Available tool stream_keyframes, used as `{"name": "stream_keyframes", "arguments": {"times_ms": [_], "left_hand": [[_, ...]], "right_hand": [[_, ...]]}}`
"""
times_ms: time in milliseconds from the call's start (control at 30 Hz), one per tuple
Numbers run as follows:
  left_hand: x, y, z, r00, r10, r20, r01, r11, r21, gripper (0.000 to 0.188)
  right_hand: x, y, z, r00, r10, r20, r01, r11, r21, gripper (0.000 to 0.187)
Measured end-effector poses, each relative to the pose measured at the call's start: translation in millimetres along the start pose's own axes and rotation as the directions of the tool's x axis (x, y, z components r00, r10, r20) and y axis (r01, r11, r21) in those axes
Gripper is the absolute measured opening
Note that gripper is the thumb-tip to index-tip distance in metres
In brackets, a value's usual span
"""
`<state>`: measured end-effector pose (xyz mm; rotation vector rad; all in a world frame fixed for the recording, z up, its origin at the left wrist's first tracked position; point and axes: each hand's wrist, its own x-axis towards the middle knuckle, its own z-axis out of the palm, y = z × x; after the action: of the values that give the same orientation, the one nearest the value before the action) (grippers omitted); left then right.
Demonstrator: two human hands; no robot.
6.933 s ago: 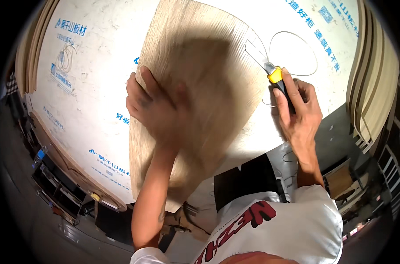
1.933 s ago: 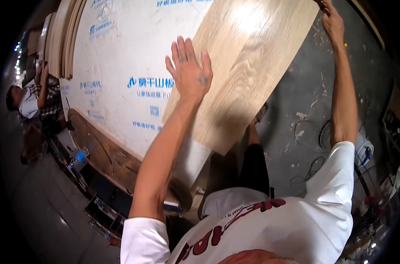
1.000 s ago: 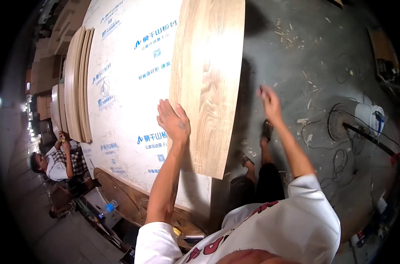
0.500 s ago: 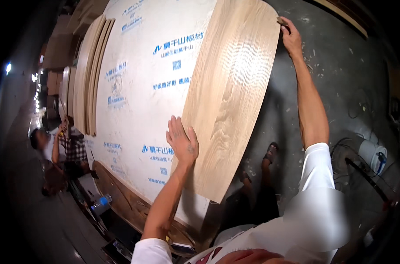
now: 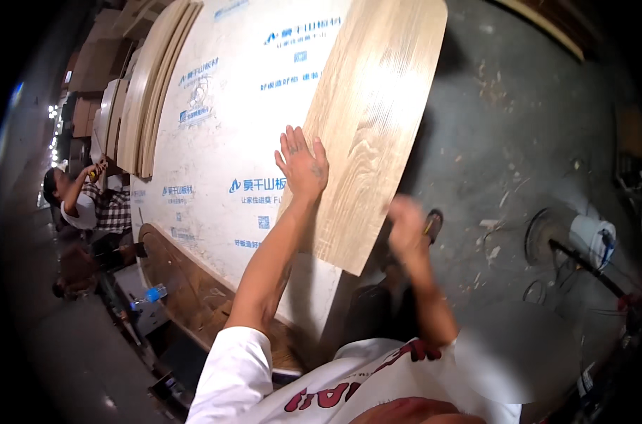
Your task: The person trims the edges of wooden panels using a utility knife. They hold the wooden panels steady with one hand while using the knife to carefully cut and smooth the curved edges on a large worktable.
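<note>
A long wood-grain board (image 5: pixel 367 127) with a rounded far corner lies on a large white panel (image 5: pixel 243 141) printed in blue. My left hand (image 5: pixel 307 168) rests flat by the board's left edge, its fingers stretched and spread. Close to the board's right edge, near its near end, is my right hand (image 5: pixel 408 230), blurred by motion. Its fingers look curled together, and what they hold is too smeared to make out.
Several curved-edge boards (image 5: pixel 158 85) stand along the panel's far left side, near another person (image 5: pixel 84 198) in the left background. A brown curved board (image 5: pixel 187 283) and a bottle with a blue cap (image 5: pixel 151 293) are at lower left. A white bucket (image 5: pixel 593 240) stands on the floor (image 5: pixel 504 162) at right.
My right hand has swept toward me along the board's right edge from the far corner, where it pinched a small brown piece. My left hand stays flat, a little farther up the picture.
</note>
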<state>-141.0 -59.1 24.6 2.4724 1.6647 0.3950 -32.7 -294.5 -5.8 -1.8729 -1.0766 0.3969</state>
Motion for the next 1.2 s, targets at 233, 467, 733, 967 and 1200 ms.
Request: {"name": "stream_keyframes", "arguments": {"times_ms": [233,467,733,967,1200], "left_hand": [[3,22,-11,0.991,0.131,-0.041,-0.133,0.989,-0.06,0.071],[-143,72,-39,0.806,0.478,0.348,-0.478,0.873,-0.094,0.096],[-158,91,-13,0.861,0.43,0.271,-0.441,0.897,-0.021,0.084],[-147,99,-32,0.866,0.345,0.362,-0.38,0.925,0.028,0.078],[-197,136,-32,0.91,-0.348,0.226,0.358,0.934,-0.003,0.07]], "right_hand": [[-226,-99,-27,0.754,-0.197,0.626,-0.025,0.945,0.327,0.05],[-157,16,-182,0.619,0.771,-0.148,-0.458,0.508,0.73,0.052],[-158,107,-275,0.57,0.748,0.34,-0.361,-0.143,0.922,0.033],[137,114,-186,0.615,0.411,0.673,-0.699,-0.111,0.706,0.02],[473,191,-139,0.86,0.491,0.138,-0.49,0.721,0.49,0.028]]}}
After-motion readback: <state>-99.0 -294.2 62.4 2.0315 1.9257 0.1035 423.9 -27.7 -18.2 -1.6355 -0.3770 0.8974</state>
